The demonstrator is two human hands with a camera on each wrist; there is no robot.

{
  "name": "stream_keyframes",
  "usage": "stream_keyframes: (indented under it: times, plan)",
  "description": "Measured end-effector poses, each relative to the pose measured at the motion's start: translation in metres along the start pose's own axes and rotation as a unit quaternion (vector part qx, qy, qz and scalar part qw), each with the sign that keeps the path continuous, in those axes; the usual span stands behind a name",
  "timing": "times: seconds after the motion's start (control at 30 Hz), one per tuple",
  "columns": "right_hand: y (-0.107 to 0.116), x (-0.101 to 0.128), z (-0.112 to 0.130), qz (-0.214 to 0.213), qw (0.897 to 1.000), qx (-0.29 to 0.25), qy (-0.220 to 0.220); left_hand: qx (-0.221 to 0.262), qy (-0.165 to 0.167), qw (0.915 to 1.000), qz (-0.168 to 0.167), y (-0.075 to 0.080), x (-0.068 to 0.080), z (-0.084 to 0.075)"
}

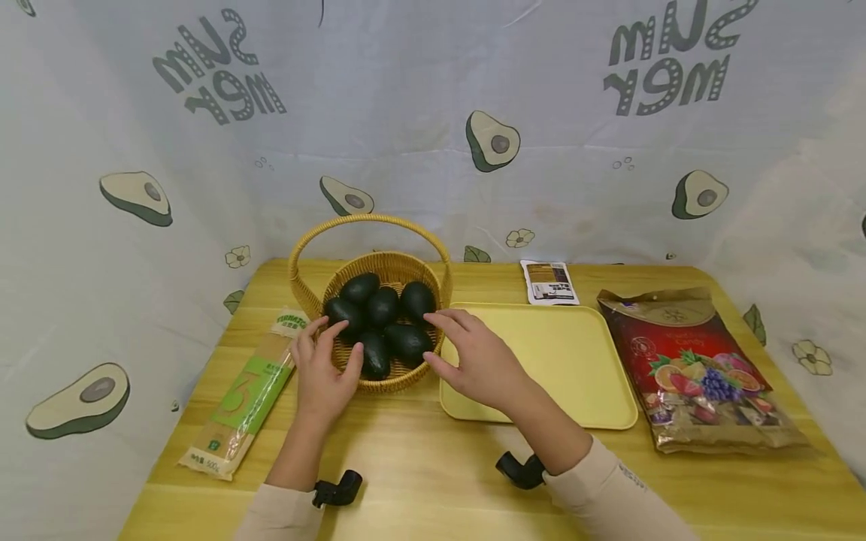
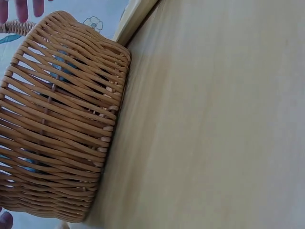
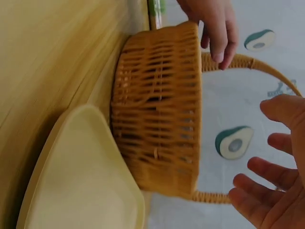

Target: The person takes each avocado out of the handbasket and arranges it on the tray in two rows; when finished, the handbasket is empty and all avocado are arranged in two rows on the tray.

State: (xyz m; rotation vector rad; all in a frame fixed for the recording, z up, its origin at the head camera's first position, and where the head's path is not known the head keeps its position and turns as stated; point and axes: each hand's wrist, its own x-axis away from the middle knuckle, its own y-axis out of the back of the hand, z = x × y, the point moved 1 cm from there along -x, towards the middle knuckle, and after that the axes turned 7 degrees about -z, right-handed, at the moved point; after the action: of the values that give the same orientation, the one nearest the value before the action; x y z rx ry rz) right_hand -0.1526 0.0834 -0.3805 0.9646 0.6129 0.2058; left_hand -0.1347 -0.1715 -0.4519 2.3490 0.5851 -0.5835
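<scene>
A yellow wicker basket (image 1: 392, 386) with a tall arched handle holds several dark green avocados (image 1: 409, 344). My left hand (image 1: 323, 374) reaches over the basket's left front rim, fingers spread and lightly bent beside the avocados. At the right side, my right hand (image 1: 485, 362) hovers with thumb and fingers apart, its fingertips near the rim. The right wrist view shows this right hand (image 3: 281, 176) with nothing between its fingers, while the left hand (image 3: 217, 28) dangles its fingers by the rim. In the left wrist view, the basket's woven side (image 2: 62, 119) fills the left.
Right of the basket lies a pale yellow tray (image 1: 548, 364), close against it. Behind the tray is a small white packet (image 1: 550, 284). A large red and gold candy bag (image 1: 700, 376) lies at the far right. A noodle pack (image 1: 246, 398) lies left of the basket.
</scene>
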Motion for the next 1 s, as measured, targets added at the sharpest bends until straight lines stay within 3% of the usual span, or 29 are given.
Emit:
stream_keyframes:
  times: [0.1, 0.2, 0.33, 0.53, 0.67, 0.83, 1.0]
  plan:
    - [-0.013, -0.01, 0.005, 0.029, 1.0, -0.009, 0.003, 0.042, 0.044, 0.9977, -0.032, -0.004, 0.005, 0.006]
    - [-0.024, -0.02, 0.008, 0.063, 0.998, -0.01, 0.005, 0.086, 0.101, 0.99, -0.049, -0.007, 0.008, 0.011]
    - [-0.035, -0.035, 0.013, 0.11, 0.994, 0.009, 0.007, 0.129, 0.167, 0.9763, -0.048, -0.012, 0.008, 0.015]
    - [-0.051, -0.053, 0.018, 0.182, 0.981, 0.054, -0.032, 0.205, 0.235, 0.9489, -0.047, -0.022, 0.003, 0.019]
    - [-0.062, -0.059, 0.019, 0.199, 0.976, 0.075, -0.038, 0.234, 0.243, 0.9383, -0.077, -0.026, 0.003, 0.021]
    - [-0.068, -0.061, 0.018, 0.192, 0.977, 0.084, -0.047, 0.25, 0.226, 0.9374, -0.09, -0.03, 0.005, 0.025]
    - [-0.067, -0.058, 0.017, 0.182, 0.98, 0.061, -0.057, 0.264, 0.221, 0.9343, -0.093, -0.032, 0.008, 0.028]
